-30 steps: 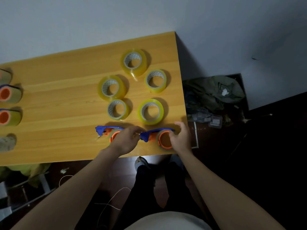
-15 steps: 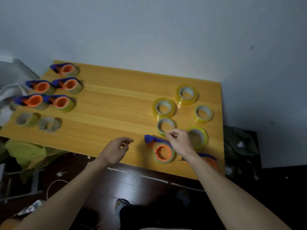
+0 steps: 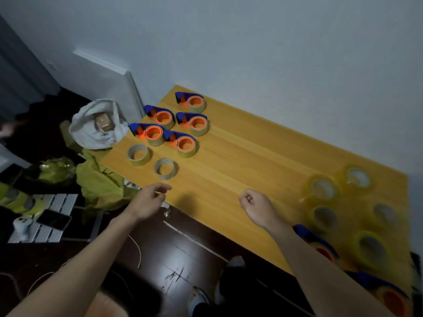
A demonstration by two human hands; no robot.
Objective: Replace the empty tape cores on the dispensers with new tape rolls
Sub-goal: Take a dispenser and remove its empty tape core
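A yellow wooden table [image 3: 251,156] runs from the top middle of the frame down to the lower right. Both hands float over its near edge and hold nothing. The left hand [image 3: 148,201] has loose, softly bent fingers. The right hand [image 3: 257,208] is curled into a fist.

Five dispensers [image 3: 183,124], blue and orange, sit close together at the upper middle. Just below them lie two empty cores [image 3: 152,161], grey rings, side by side but apart.

At the right, the new tape rolls [image 3: 343,202] are very blurry, so it is hard to count them. Two more dispensers [image 3: 325,250] at the lower right are blurry too. The right arm hides part of one, and the frame edge cuts off the other.

A white bag [image 3: 96,129] lies off the table at the left.
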